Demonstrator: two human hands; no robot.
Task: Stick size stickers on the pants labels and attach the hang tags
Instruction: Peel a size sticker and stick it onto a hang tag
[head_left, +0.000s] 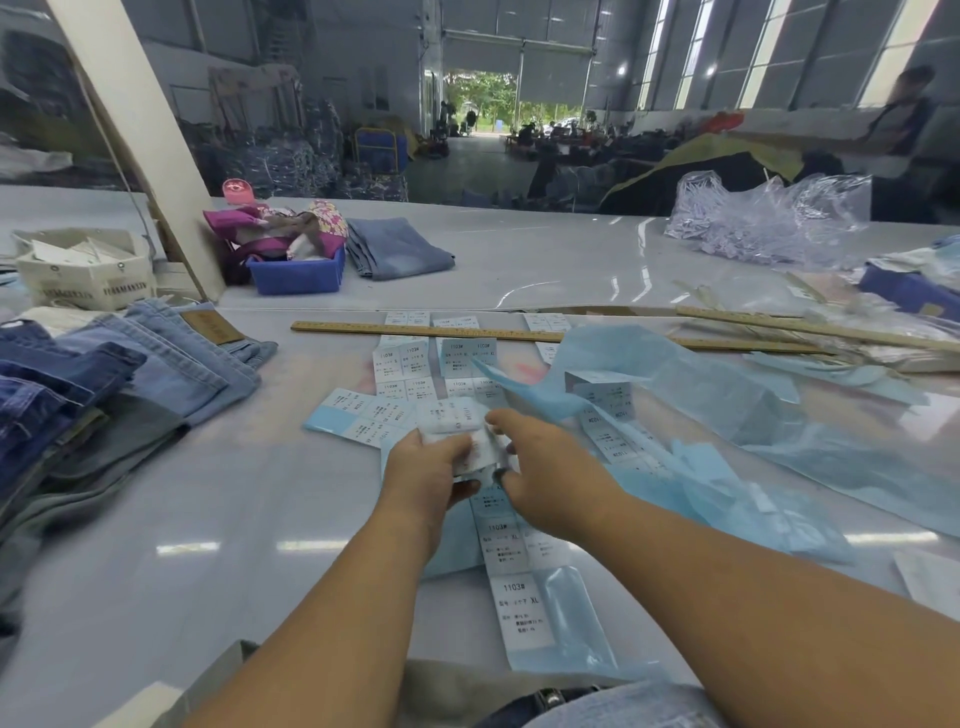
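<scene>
Sheets of white size stickers on blue backing lie spread across the middle of the table; one strip (519, 587) reads 1103# XL. My left hand (423, 470) grips a small bundle of white stickers (454, 418) above the sheets. My right hand (540, 467) pinches the same bundle from the right side. Stacked denim pants (140, 369) with a brown waist patch lie at the left. A clear bag of hang tag strings (769, 218) sits at the far right.
A wooden ruler (415, 330) lies across the sheets behind my hands. Peeled blue backing paper (727, 415) is heaped to the right. A blue bin (296, 273), folded jeans (397, 247) and a white box (83, 267) stand farther back. A person stands at the far right.
</scene>
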